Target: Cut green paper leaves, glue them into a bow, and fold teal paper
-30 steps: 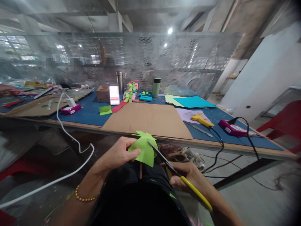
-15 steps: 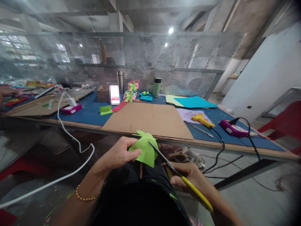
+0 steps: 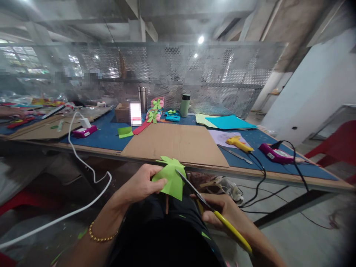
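Note:
My left hand (image 3: 141, 183) pinches a folded piece of light green paper (image 3: 169, 178) with a jagged cut top edge, held over my lap just in front of the table edge. My right hand (image 3: 222, 211) grips yellow-handled scissors (image 3: 211, 211), whose dark blades reach up and left into the right side of the green paper. A gold bracelet sits on my left wrist.
A blue-topped table (image 3: 111, 135) carries a large brown cardboard sheet (image 3: 175, 142), a yellow glue gun (image 3: 239, 143), a purple glue gun (image 3: 275, 155) with black cables, coloured paper sheets (image 3: 228, 121), two flasks and paper bows. A white cable (image 3: 83, 163) hangs at left. A red chair (image 3: 336, 142) stands right.
Both hands keep their grip; the scissor blades have edged a little further into the green paper. The view has shifted slightly downward.

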Motion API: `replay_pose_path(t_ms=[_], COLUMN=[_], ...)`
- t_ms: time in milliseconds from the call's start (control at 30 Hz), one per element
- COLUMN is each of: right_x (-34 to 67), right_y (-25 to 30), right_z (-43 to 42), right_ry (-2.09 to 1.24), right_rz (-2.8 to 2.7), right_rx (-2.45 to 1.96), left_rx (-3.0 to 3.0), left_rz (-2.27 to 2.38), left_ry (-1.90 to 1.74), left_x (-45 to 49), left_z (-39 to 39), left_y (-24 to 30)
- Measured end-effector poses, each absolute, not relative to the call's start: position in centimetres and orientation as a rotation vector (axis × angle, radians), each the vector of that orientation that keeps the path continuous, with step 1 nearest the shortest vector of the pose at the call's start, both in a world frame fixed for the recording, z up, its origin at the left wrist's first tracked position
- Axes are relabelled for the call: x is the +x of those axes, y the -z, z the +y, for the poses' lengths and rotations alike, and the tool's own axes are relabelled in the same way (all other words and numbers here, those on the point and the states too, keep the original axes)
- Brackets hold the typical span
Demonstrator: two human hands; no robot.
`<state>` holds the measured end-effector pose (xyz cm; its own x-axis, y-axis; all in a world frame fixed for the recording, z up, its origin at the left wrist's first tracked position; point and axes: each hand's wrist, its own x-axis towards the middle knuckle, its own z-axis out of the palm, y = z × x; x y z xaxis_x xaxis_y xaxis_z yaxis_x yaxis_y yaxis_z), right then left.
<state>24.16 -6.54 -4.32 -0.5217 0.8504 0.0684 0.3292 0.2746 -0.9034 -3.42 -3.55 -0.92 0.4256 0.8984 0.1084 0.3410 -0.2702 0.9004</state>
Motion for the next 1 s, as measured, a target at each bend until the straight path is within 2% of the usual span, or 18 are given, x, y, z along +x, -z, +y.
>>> replay_pose_path(t_ms=[200,433,667,1000], right_x=[24.2,23.7,20.7,18.6], right_y=[4.7,9.2,8.9,7.4], right_z=[-6.6,-6.9,-7.1,-7.1], right_ry=[-1.327,-1.451,-1.259,-1.123], right_rz=[-1.998,-1.840,-1.845,-1.805], right_rx=[-1.012,-0.987,-0.960,-1.070], left_rx=[1.771,1.630,1.519,1.607], left_rz=[1.085,1.198,1.217,1.244], left_ry=[-0.980,-1.293,-1.448,-1.444], left_x=[-3.3,-2.7,-1.6,-1.1], left_z=[-3.3,-2.6,-2.5,-3.0], left_y=[1.0,1.6,2.4,2.6])
